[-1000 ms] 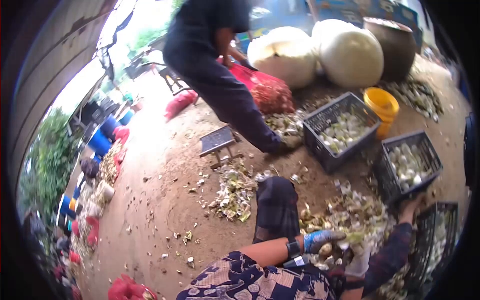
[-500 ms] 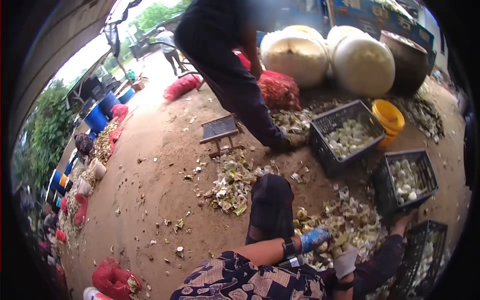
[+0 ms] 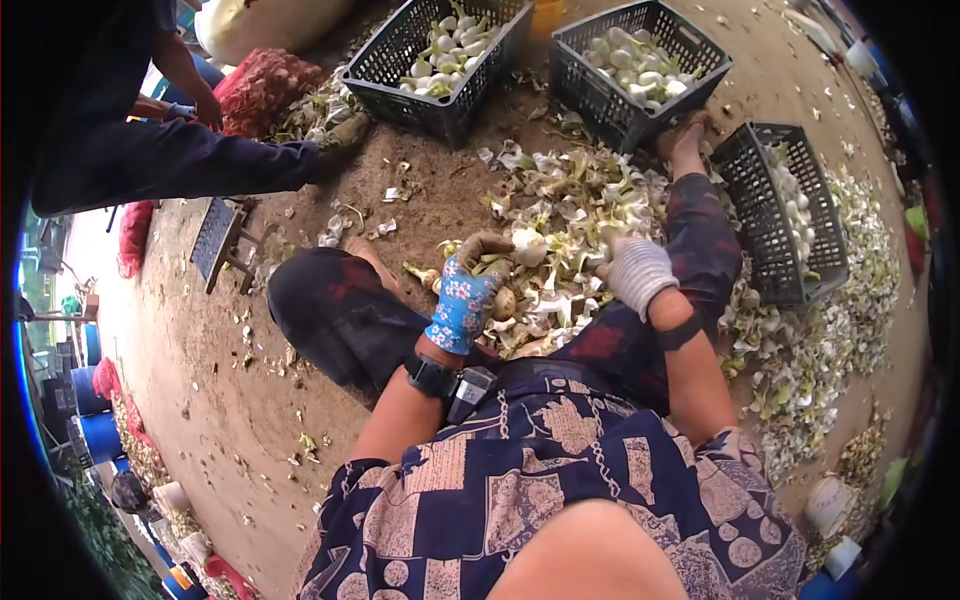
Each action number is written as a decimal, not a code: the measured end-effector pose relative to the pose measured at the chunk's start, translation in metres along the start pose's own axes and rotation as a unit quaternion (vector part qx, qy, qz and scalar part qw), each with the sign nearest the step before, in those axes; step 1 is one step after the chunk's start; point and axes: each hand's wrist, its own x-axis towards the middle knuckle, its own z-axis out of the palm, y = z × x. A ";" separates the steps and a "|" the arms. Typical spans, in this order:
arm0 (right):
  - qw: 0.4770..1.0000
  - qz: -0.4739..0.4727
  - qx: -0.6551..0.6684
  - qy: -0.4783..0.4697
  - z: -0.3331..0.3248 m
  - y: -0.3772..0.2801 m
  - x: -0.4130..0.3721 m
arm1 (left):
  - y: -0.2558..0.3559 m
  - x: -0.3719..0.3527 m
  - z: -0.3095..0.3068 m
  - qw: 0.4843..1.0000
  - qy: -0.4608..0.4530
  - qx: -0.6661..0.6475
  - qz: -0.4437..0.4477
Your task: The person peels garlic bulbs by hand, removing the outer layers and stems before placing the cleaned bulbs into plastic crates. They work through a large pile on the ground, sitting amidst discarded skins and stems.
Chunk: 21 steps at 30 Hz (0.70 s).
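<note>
My left hand (image 3: 468,290), in a blue floral glove with brown-stained fingers, is closed around a pale bulb that looks like an onion (image 3: 528,247), its white end showing past the fingers. Just under that hand sits another yellowish bulb (image 3: 503,302). Across from it, my right hand (image 3: 640,277) wears a white knit glove. Its fingers curl inward and are partly blurred, so what they hold is hidden. Between and beyond both hands lies a heap of white and green peelings (image 3: 575,200) on the ground, between my legs.
Black plastic crates of white bulbs stand ahead: one at upper left (image 3: 405,100), another beside my right foot (image 3: 600,112), a third to the right (image 3: 800,280). At left a co-worker's leg (image 3: 220,165) stretches toward a red net sack (image 3: 262,90). A small stool (image 3: 215,240) stands nearby.
The view has swung down and to the right, onto my lap and the heap. My hands, earlier close together by the peelings, are now apart, and a white bulb shows at my left hand.
</note>
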 end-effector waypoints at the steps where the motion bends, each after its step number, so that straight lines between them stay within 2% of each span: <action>1: 0.995 -0.050 0.064 0.054 0.004 -0.007 -0.002 | 0.000 -0.002 0.002 0.999 0.005 0.040 0.026; 2: 0.981 -0.096 0.135 0.104 0.012 -0.016 -0.007 | -0.008 -0.005 0.001 0.999 0.005 0.040 0.016; 4: 0.974 -0.134 0.151 0.102 0.015 -0.042 -0.009 | -0.022 -0.001 -0.003 0.975 -0.044 0.191 0.103; 5: 0.972 -0.123 0.167 0.109 0.019 -0.053 -0.009 | -0.010 -0.002 0.004 0.968 -0.044 0.204 0.143; 8: 0.974 -0.113 0.131 0.147 0.050 -0.061 0.002 | -0.005 0.000 0.005 0.952 -0.066 0.257 0.153; 14: 0.970 -0.127 0.137 0.154 0.046 -0.058 0.000 | -0.002 0.002 0.004 0.926 -0.096 0.316 0.183; 16: 0.973 -0.109 0.141 0.148 0.050 -0.047 0.009 | -0.003 0.003 0.003 0.956 -0.102 0.239 0.135; 18: 0.975 -0.047 0.130 0.176 0.047 -0.028 0.016 | 0.006 0.001 0.002 0.958 -0.117 0.221 0.143; 20: 0.990 0.043 0.083 0.108 0.046 -0.001 0.024 | 0.008 -0.004 -0.002 0.991 -0.122 0.056 0.003; 21: 0.994 0.065 0.059 0.065 0.036 0.002 0.023 | 0.009 -0.005 -0.005 0.992 -0.107 0.031 -0.051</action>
